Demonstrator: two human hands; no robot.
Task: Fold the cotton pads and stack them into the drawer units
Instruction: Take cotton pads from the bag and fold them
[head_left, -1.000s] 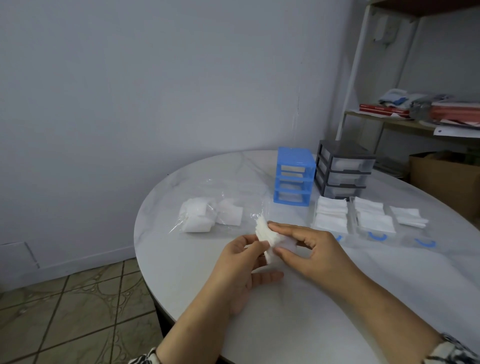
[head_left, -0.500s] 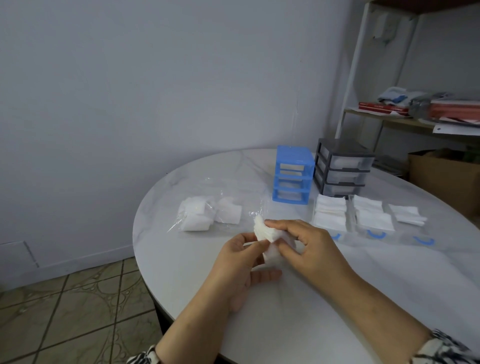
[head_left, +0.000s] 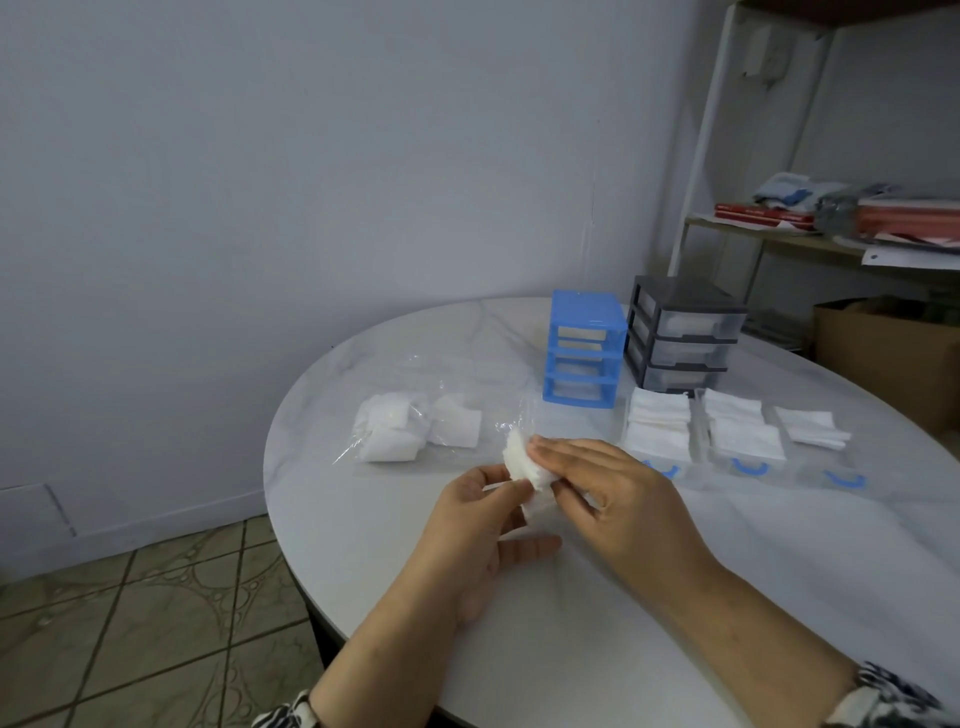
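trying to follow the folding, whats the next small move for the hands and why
Probably press the fold flat. Both the left hand and the right hand pinch one cotton pad above the table, and it looks bent but still puffy, not yet flat like the stacks in the clear drawers.

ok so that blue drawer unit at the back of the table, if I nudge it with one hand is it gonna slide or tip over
Probably slide first. The blue drawer unit looks like thin plastic, and its slots look empty, so likely light. The table top looks smooth and glossy, giving little grip. It is taller than wide, so a push near the top might tip it; push low.
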